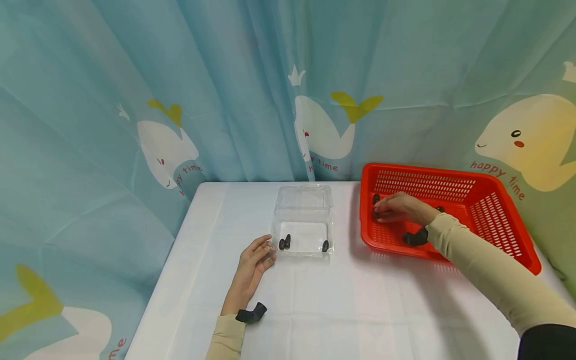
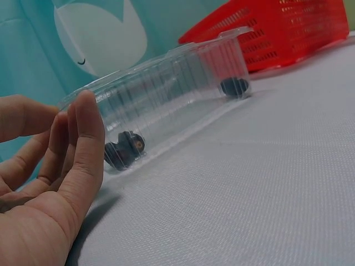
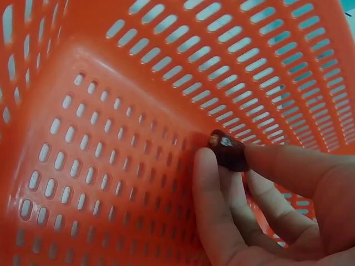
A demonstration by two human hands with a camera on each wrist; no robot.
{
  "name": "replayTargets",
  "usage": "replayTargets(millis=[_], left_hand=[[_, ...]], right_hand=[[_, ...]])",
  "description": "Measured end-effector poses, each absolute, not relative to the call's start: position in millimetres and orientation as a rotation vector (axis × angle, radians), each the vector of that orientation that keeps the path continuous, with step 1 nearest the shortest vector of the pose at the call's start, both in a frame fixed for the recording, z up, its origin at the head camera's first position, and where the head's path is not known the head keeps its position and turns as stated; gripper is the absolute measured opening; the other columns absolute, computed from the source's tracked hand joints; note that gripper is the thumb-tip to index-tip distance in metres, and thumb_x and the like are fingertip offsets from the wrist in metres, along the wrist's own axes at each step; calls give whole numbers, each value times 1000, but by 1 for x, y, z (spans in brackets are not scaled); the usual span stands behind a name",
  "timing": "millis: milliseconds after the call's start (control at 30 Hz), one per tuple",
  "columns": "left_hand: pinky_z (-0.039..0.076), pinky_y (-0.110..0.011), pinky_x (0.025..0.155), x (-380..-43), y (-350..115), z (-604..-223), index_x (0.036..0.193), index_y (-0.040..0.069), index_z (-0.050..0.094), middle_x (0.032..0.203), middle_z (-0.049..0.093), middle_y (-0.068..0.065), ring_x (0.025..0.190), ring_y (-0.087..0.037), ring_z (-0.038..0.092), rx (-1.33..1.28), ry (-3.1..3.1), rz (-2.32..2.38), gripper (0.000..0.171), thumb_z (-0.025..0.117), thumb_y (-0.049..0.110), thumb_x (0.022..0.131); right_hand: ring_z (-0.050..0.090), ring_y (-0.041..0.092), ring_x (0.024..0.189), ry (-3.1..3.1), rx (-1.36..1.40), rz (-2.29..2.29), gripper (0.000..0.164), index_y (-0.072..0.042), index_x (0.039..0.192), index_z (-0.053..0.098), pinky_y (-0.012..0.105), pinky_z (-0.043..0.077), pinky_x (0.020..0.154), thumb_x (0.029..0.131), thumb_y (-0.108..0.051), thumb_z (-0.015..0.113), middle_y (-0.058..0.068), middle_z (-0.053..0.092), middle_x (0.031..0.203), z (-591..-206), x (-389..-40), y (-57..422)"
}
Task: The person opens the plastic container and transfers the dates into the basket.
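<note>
In the head view my right hand (image 1: 398,207) reaches into a red plastic basket (image 1: 454,172). Its thumb and fingers pinch a dark oval fruit (image 3: 228,152), date-like and glossy with a brownish tip, near the basket's wall. Another dark fruit (image 1: 376,198) lies just beyond these fingers, and one more fruit (image 1: 440,208) shows behind the wrist. My left hand (image 1: 256,260) holds the near left corner of a clear plastic box (image 1: 308,230), fingers and thumb at its rim. Inside that box, two dark fruits (image 2: 125,149) lie together by the left hand and a single fruit (image 2: 234,87) sits at the right end.
The hinged lid (image 1: 303,197) of the box lies folded back toward the curtain (image 1: 252,125). Both containers stand on a white-covered table (image 1: 310,310), the basket to the right of the box with a strip of cloth between them. Tall slotted walls surround the basket's floor.
</note>
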State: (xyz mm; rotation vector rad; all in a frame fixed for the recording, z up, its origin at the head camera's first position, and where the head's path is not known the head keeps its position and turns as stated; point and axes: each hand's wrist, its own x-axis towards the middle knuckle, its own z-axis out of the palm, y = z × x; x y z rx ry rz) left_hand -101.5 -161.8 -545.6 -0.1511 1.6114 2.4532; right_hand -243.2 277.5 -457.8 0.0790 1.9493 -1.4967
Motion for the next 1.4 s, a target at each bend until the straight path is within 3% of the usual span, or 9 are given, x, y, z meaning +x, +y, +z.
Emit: replayTargets(millis=[300, 533, 667, 833, 1067, 1167, 1400], left_hand=[[59, -23, 90, -101, -161, -546, 150, -4, 43, 110, 60, 1, 102, -10, 63, -155, 1599, 2459, 45, 53, 9, 108], [59, -24, 92, -101, -161, -547, 149, -1, 46, 113, 61, 1, 104, -10, 64, -167, 1619, 2440, 43, 54, 12, 108], [59, -24, 92, -101, -161, -547, 149, -1, 45, 113, 61, 1, 105, -10, 63, -157, 1627, 2432, 43, 53, 12, 109], [59, -24, 92, -101, -161, -546, 149, -1, 46, 113, 60, 0, 104, -10, 63, -163, 1620, 2438, 43, 53, 11, 108], [59, -24, 93, -100, -161, -544, 150, -3, 43, 113, 59, 1, 106, -10, 63, -160, 1621, 2438, 46, 53, 11, 108], [59, -24, 92, -100, -161, -543, 150, -3, 44, 112, 59, 1, 105, -10, 63, -172, 1610, 2443, 45, 53, 10, 108], [59, -24, 90, -101, -161, -544, 150, -3, 44, 110, 59, 0, 103, -11, 63, -188, 1588, 2467, 44, 52, 7, 107]], right_hand=[[71, 14, 88, 2017, -76, -1518, 23, 14, 112, 71, 36, 66, 85, 100, -1, 58, 1, 73, 93, -462, -241, 279], [71, 15, 90, 2118, -51, -1446, 32, 23, 123, 60, 43, 65, 90, 102, 1, 52, 3, 72, 98, -464, -239, 278], [71, 15, 92, 2098, -14, -1432, 32, 22, 127, 59, 43, 63, 93, 104, -1, 53, 2, 71, 99, -458, -239, 276], [70, 13, 91, 2011, 99, -1519, 28, 11, 126, 64, 36, 63, 93, 105, -3, 54, -4, 72, 96, -444, -246, 274], [71, 11, 88, 1898, 175, -1666, 13, -11, 102, 75, 31, 64, 89, 104, -8, 62, -4, 72, 93, -409, -250, 265], [71, 12, 90, 1904, 151, -1680, 11, -9, 110, 73, 30, 64, 88, 104, -11, 64, -3, 71, 99, -397, -251, 262], [71, 11, 98, 1952, 81, -1634, 42, 4, 142, 52, 31, 62, 96, 106, -18, 61, -5, 70, 106, -382, -248, 253]])
